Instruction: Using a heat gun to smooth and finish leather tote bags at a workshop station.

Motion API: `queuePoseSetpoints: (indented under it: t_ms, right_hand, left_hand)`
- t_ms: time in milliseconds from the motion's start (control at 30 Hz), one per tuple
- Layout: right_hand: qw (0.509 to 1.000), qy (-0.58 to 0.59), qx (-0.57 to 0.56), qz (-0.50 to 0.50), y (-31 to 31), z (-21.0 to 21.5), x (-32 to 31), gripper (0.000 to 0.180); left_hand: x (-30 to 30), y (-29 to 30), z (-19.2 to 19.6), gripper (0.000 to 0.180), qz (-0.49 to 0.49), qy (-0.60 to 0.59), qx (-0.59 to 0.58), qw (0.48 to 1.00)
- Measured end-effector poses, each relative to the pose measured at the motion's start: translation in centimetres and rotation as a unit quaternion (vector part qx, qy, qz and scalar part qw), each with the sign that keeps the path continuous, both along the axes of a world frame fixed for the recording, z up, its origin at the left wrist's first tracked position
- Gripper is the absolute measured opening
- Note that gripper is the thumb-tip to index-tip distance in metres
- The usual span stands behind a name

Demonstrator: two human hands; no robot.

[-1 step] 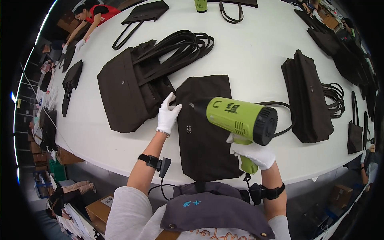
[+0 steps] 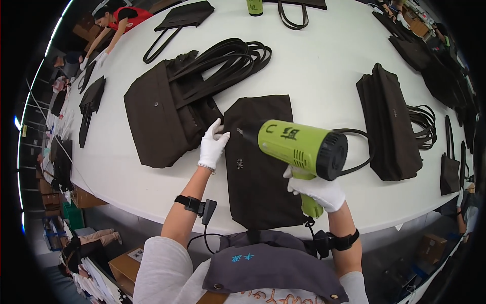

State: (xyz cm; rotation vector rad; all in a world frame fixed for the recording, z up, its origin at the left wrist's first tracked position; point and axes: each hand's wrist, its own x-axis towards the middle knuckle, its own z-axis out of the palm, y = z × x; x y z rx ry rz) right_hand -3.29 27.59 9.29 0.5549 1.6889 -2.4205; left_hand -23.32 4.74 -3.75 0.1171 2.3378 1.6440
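A dark brown tote bag [image 2: 260, 187] lies flat on the table in front of me, its straps out of sight. My right hand [image 2: 319, 191], in a white glove, is wrapped round the handle of a green hair dryer [image 2: 291, 147]. The dryer's black nozzle points left over the upper part of the bag, close to the cloth. My left hand [image 2: 213, 146], gloved too, rests at the bag's left edge. Its thumb and forefinger are apart, the thumb touching the edge. Left of it lies a stack of brown bags [image 2: 157, 111] with long looped straps [image 2: 233, 63].
More folded brown bags [image 2: 390, 126] lie to the right, with the dryer's black cord [image 2: 367, 147] beside them. Other bags [image 2: 185, 15] and a green cylindrical object [image 2: 255, 7] are at the far side of the white table [image 2: 324, 66]. A person in red [image 2: 132, 17] works far left.
My right hand and the hair dryer have shifted slightly left. My left hand and the bag look the same. At the far left, the other person's hands and a bag have moved.
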Motion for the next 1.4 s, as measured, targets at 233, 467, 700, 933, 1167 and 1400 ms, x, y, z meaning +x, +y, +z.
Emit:
queuePoseSetpoints:
  t_ms: [233,467,700,933,1167,1400]
  right_hand:
    - [0.995,-0.014,0.042,-0.085,0.0,-0.4,-1.5,0.028]
    - [0.986,-0.018,0.134,-0.100,1.6,0.6,2.8,0.040]
    - [0.978,0.022,0.163,0.131,2.9,1.3,10.0,0.055]
    - [0.965,0.085,0.242,0.055,3.7,-0.4,13.8,0.053]
    - [0.966,-0.059,0.195,-0.160,2.8,0.8,15.1,0.042]
    - [0.959,0.031,0.174,-0.220,1.8,0.0,17.6,0.060]
  left_hand:
    - [6.5,2.2,3.4,0.074,-0.221,0.168,-0.067,0.958]
    - [18.0,3.5,2.8,0.075,-0.483,0.304,-0.275,0.774]
    - [19.7,2.0,5.7,0.040,-0.587,0.265,-0.291,0.707]
    - [16.0,-0.1,10.7,0.055,-0.501,0.141,-0.409,0.750]
    - [13.2,1.4,7.4,0.036,-0.503,0.189,-0.388,0.749]
    - [15.0,12.1,2.3,0.049,-0.433,0.435,-0.277,0.739]
